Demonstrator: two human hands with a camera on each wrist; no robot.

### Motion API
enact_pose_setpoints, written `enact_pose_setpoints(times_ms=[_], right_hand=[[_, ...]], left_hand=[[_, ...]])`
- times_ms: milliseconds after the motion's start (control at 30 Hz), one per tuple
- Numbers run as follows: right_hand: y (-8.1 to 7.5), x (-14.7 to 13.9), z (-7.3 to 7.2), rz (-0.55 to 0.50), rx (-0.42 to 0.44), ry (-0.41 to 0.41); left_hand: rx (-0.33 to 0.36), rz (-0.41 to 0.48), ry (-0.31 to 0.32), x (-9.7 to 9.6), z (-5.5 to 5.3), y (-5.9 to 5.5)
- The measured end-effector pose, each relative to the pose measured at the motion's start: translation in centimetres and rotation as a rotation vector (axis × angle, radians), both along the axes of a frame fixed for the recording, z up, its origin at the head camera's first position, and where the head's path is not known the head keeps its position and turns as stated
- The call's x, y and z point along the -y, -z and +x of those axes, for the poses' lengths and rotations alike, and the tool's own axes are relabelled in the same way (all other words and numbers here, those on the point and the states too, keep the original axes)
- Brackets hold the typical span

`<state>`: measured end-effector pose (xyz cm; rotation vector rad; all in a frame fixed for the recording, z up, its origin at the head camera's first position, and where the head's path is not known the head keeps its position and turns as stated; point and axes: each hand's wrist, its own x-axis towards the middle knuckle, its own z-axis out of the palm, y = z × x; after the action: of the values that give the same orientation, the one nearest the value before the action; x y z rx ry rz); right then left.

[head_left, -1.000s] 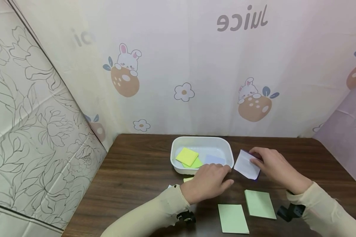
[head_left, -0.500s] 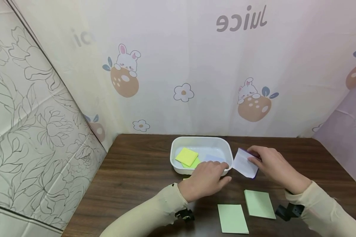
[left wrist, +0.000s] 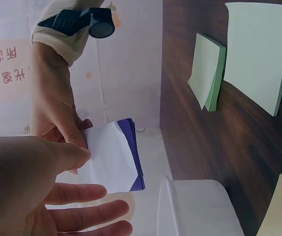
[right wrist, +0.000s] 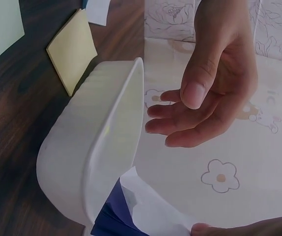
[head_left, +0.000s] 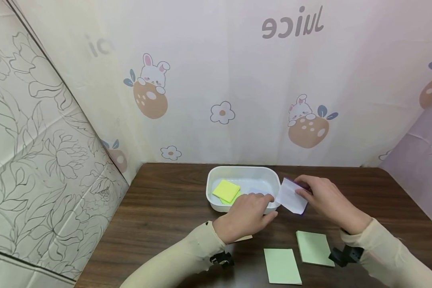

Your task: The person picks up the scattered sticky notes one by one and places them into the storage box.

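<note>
My right hand [head_left: 329, 202] pinches a dark purple-blue pad of note paper [left wrist: 137, 162] by its edge. A creased white sheet [left wrist: 106, 155] covers most of its face. The pad hangs at the right end of a white plastic container [head_left: 223, 207], overlapping its rim in the head view. My left hand [head_left: 246, 218] hovers at the container's front side with relaxed, spread fingers [right wrist: 180, 125], holding nothing. Inside the container lie a bright yellow note pad [head_left: 227, 191] and a green one partly beneath it. A pale blue patch [head_left: 258, 191] there is partly hidden by my left hand.
Two mint-green note pads [head_left: 282, 266] [head_left: 315, 248] lie on the brown wooden table [head_left: 158, 200] in front. A pale yellow pad [right wrist: 72, 51] lies beside the container, mostly under my left hand in the head view. A printed curtain [head_left: 187, 88] hangs behind.
My right hand has moved left with the purple-blue pad, bringing it up to the container's right end. The left hand has drawn slightly left, and an edge of the pale yellow pad shows below it.
</note>
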<state>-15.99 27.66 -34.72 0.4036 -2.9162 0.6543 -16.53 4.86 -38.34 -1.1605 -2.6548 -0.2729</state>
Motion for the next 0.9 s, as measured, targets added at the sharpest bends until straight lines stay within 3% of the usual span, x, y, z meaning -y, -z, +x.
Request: enact_pose_setpoints(times_ms=[567,900], right_hand=[[-0.3,0.6,-0.6,-0.018,-0.024,-0.026],[-0.1,1.1,-1.0,-0.032,-0.026,-0.031]], left_hand=[[-0.011,0.028,-0.009,0.6,-0.5,-0.2],[0.072,0.017,-0.026,0.7,-0.8,-0.4]])
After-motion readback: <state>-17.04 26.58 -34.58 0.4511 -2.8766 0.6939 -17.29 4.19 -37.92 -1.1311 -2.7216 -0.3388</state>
